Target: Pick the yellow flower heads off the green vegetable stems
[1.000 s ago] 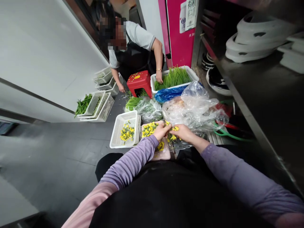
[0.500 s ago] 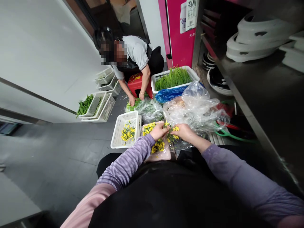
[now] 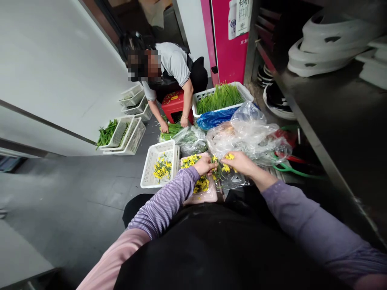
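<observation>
Green stems with yellow flowers (image 3: 214, 161) are pinched in my left hand (image 3: 204, 165), over the right side of a pink tray (image 3: 205, 197). My right hand (image 3: 240, 163) is a little to the right, its fingers closed on yellow flowers (image 3: 229, 156). More yellow flowers (image 3: 202, 185) lie in the tray, partly hidden by my left hand and sleeve. A clear plastic sheet or box (image 3: 234, 181) lies below my right hand. To the left stands a white basket (image 3: 146, 173) with a small heap of yellow flowers (image 3: 162, 167) in it.
Across from me a person (image 3: 173, 64) bends over green stalks (image 3: 171, 131) by a red stool (image 3: 173, 105). A white basket of long green stalks (image 3: 220, 98) stands behind clear plastic bags (image 3: 250, 133). A metal shelf (image 3: 326, 108) with white dishes runs along the right.
My right hand has moved right, away from my left hand, with yellow flowers in its fingers. My left hand has barely moved. The other person's hands have shifted slightly over the stalks.
</observation>
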Demonstrator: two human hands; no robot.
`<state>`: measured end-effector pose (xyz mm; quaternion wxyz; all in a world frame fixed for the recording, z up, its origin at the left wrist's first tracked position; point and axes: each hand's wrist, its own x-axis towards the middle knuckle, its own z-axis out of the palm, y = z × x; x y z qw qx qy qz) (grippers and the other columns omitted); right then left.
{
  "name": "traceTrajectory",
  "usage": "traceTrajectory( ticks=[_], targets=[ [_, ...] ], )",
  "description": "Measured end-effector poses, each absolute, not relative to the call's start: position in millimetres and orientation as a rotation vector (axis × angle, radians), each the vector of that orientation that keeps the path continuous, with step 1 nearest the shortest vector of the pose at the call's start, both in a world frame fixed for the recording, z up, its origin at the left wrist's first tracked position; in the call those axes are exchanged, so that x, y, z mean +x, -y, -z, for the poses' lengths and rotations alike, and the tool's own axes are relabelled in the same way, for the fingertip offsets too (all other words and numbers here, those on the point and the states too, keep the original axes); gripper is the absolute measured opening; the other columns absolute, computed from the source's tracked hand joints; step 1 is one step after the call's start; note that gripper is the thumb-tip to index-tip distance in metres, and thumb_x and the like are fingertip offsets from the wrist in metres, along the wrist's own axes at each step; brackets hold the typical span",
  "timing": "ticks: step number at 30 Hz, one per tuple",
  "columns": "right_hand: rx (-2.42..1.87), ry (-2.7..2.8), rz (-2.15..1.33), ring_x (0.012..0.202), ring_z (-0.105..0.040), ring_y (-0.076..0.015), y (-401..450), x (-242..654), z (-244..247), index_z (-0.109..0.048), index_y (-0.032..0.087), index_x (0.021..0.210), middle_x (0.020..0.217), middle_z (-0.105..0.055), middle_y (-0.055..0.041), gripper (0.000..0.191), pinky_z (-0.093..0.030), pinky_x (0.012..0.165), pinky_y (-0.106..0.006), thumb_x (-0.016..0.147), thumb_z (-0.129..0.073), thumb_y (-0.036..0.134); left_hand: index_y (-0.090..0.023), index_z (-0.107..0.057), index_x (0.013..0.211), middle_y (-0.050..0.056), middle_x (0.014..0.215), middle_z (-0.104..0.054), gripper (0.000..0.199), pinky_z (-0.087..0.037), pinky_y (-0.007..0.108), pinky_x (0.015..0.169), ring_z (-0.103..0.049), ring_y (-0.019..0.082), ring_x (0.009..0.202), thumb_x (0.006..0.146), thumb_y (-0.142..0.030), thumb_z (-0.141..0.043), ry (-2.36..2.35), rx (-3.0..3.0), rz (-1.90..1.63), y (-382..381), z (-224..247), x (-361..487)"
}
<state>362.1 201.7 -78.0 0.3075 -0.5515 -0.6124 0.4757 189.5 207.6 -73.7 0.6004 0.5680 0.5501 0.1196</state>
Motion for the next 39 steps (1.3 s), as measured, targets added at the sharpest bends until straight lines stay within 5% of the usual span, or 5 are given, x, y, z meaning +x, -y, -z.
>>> traceTrajectory(
  ticks=[4, 9, 17, 39],
  targets=[
    [-1.432, 1.025, -1.594, 0.038, -0.042, -0.0091, -205.3, 370.7, 72.2, -0.050, 0.018, 0.064, 0.050, -0.052, 0.0019, 0.020, -0.030, 0.037, -0.022, 0.068, -0.056, 0.037, -0.011, -0.051, 0.067, -0.008, 0.044, -0.041, 0.012, -0.027, 0.017, 0.039, -0.033, 0.003, 0.036, 0.068, -0.020, -0.059, -1.441, 1.515, -0.194, -208.5, 77.3, 193.1],
    [-1.340, 1.099, -1.655, 0.047, -0.048, -0.0091, -201.2, 358.2, 84.9, -0.058, 0.014, 0.063, 0.053, -0.056, 0.0013, 0.020, -0.035, 0.045, -0.021, 0.052, -0.069, 0.025, -0.012, -0.049, 0.066, -0.008, 0.042, -0.041, 0.009, -0.029, 0.017, 0.040, -0.037, 0.004, 0.036, 0.072, -0.017, -0.053, -1.356, 1.589, -0.164, -203.9, 62.3, 202.1],
    [-1.289, 0.844, -1.811, 0.040, -0.045, -0.0089, -188.3, 338.8, 89.8, -0.056, 0.015, 0.068, 0.049, -0.053, 0.0029, 0.025, -0.028, 0.034, -0.020, 0.053, -0.069, 0.030, -0.011, -0.051, 0.073, -0.008, 0.044, -0.042, 0.011, -0.031, 0.018, 0.042, -0.038, 0.004, 0.037, 0.070, -0.019, -0.057, -1.328, 1.555, -0.199, -194.0, 58.1, 201.9],
    [-1.252, 0.723, -1.591, 0.040, -0.046, -0.0092, -186.3, 334.8, 84.9, -0.047, 0.019, 0.074, 0.049, -0.048, 0.0062, 0.027, -0.030, 0.037, -0.019, 0.057, -0.063, 0.033, -0.007, -0.061, 0.072, -0.003, 0.053, -0.051, 0.015, -0.031, 0.017, 0.036, -0.037, 0.001, 0.036, 0.073, -0.022, -0.057, -1.273, 1.128, -0.468, -189.1, 60.4, 202.4]
  ],
)
